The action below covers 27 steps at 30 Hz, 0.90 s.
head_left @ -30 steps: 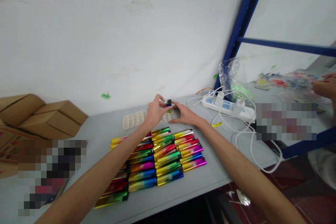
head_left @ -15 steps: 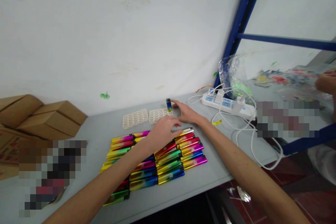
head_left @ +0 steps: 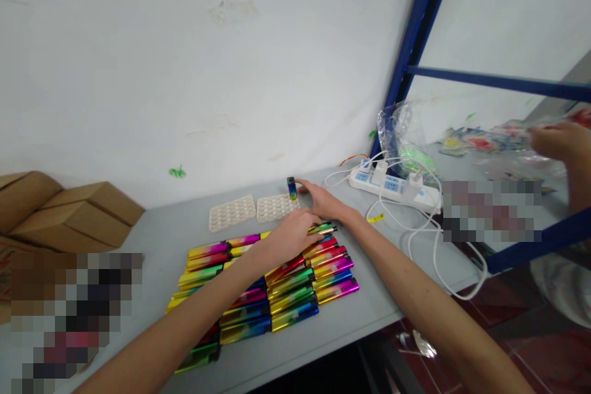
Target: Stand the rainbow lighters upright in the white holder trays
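Rows of shiny, rainbow-coloured lighters (head_left: 290, 283) lie on the grey table. My left hand (head_left: 295, 234) reaches over the back row, thumb and fingers closed around a green-and-gold lighter (head_left: 327, 229). Behind it, one blue-and-yellow lighter (head_left: 292, 189) stands upright in a cream tray (head_left: 272, 208) full of small holes. Curved and open, my right hand (head_left: 321, 202) is beside that tray, its fingertips at the upright lighter; whether they press on it is unclear. A second cream tray (head_left: 232, 213) lies to the left, with no lighters in it.
Cardboard boxes (head_left: 76, 218) stand at the left. A white power strip (head_left: 397, 188) with looping cables (head_left: 436, 246) lies at the right, beside a blue metal frame (head_left: 406, 55). Beyond it, another person's hand (head_left: 561, 141) is over plastic-wrapped items. Two patches are pixelated.
My left hand has closed around a lighter in the back row. My right fingertips have come nearer the upright lighter. The other person's hand has moved further into view.
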Motion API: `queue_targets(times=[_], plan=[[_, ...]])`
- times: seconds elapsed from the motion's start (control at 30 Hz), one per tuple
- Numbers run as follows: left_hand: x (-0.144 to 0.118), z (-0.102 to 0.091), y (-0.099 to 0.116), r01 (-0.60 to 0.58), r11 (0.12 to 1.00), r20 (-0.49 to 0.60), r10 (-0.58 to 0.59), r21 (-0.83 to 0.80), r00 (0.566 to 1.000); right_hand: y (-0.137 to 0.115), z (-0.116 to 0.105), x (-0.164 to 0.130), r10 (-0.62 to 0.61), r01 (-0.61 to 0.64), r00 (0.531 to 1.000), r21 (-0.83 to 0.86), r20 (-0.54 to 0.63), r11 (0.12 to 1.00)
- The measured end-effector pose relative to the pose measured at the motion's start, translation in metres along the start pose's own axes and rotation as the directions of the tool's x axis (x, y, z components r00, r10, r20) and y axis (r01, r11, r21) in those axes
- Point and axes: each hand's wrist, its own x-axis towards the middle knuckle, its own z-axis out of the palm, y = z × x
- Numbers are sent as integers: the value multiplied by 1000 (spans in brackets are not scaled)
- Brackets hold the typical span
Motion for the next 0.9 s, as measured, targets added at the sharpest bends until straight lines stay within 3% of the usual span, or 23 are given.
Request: queue_targets(times=[0.27, 0.4, 0.5, 0.57, 0.63, 0.73, 0.8, 0.9], plan=[[-8, -9, 15, -30, 998, 22, 29, 49, 999, -3, 0, 2, 24, -24, 1000, 19, 6, 1000], [-10, -17, 9, 36, 989, -29, -40, -143, 999, -5, -3, 1, 33, -34, 999, 28, 26, 999], [-18, -25, 6, 57, 926, -112, -106, -373, 988, -4, -5, 0, -6, 4, 999, 42, 40, 999], [-26, -28, 5, 40, 799, -111, -132, -599, 985, -3, -5, -1, -42, 40, 998, 50, 39, 998], [-36, -30, 5, 40, 581, -51, -140, -813, 989, -3, -4, -2, -46, 45, 999, 45, 27, 998], [-52, -31, 4, 56, 285, 9, -163, -957, 987, -4, -2, -2, -6, 6, 1000, 38, 4, 999], [-61, -30, 2, 54, 195, 18, -184, -979, 983, -6, -1, -2, 9, -9, 1000, 40, 3, 999], [-71, -28, -4, 4, 128, -30, -258, -992, 966, -10, -2, -3, 44, -44, 999, 25, 3, 999]])
